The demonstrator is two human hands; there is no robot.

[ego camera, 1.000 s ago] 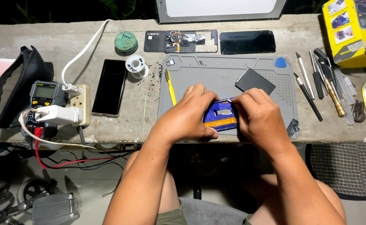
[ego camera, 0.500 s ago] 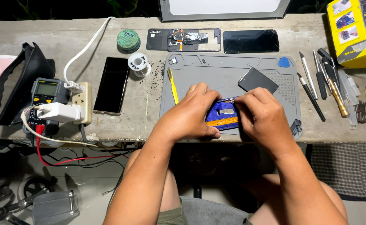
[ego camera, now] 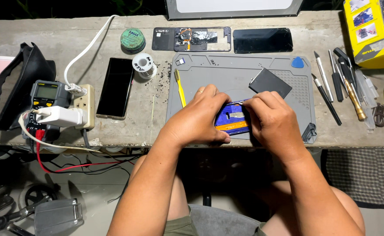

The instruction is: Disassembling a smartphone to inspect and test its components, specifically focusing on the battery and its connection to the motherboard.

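On the grey repair mat, near its front edge, a small blue and orange device was pinned flat between both hands. The left hand was curled over the device's left end, fingers closed down on it, a ring visible on one finger. The right hand was closed in a pinch at the device's upper right corner; a thin metal tip seemed to be held there, though what it was could not be told.

A dark rectangular battery-like piece lay loose on the mat just behind the right hand, with a blue triangular pick further back. A yellow-handled brush lay along the mat's left edge.

Elsewhere on the counter:
- an opened phone frame and a black phone at the rear
- another black phone, a solder spool and a green tin to the left
- a multimeter beside a power strip
- a row of hand tools to the right

Risks judged: the device sat close to the counter's front edge, so a slip of the left hand's hold could send it off. Too much force at the pinched corner could let the tip skid across the device or into the left fingers.
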